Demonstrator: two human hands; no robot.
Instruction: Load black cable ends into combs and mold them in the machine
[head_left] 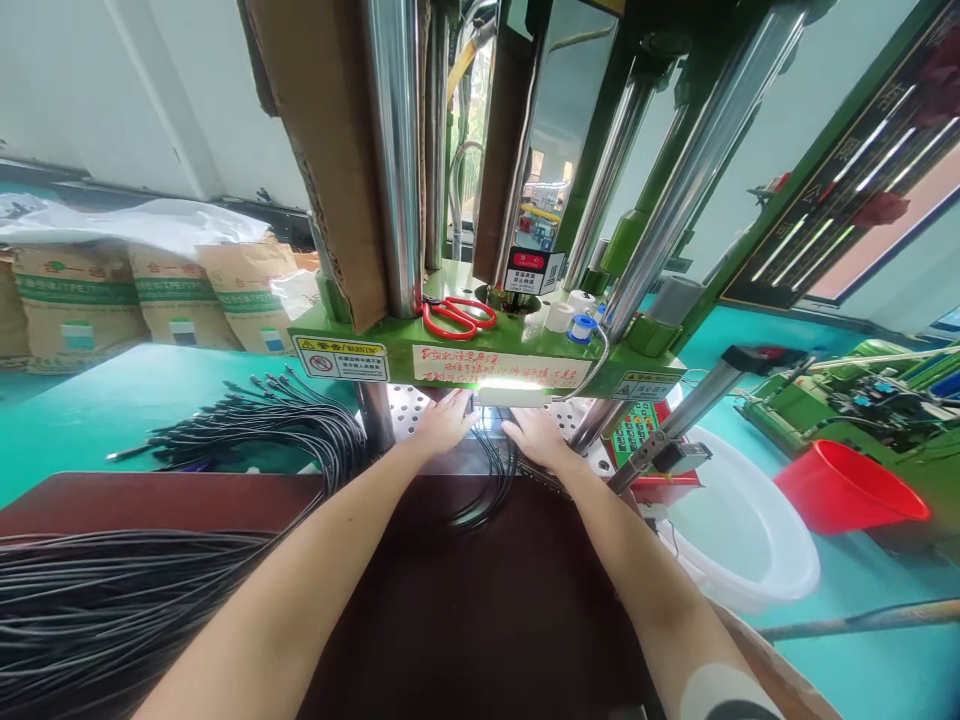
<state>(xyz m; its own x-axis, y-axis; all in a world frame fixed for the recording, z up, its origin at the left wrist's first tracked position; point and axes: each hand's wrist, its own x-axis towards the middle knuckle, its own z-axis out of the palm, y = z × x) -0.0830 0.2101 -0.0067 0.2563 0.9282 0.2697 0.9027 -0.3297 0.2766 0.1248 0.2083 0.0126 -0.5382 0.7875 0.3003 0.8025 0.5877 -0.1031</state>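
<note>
Fingers (454, 403) of left hand (442, 426) and right hand (537, 434) under green press plate (400, 362), tips partly hidden; grip and spread impossible to tell. Between hands, thin black cables (478, 519), looping over glossy dark-brown counter (480, 620). Overhanging, lit white lamp (514, 397); above, red-handled scissors (472, 321); leftward, thick cable bundle (334, 445). Forearms (360, 510) outstretched, converging.

Left of the red-handled scissors (463, 317) stand paper sacks (79, 295); right of them sit a blue spool (582, 328) and, farther off, a white tub (802, 552) and red bucket (840, 492).
</note>
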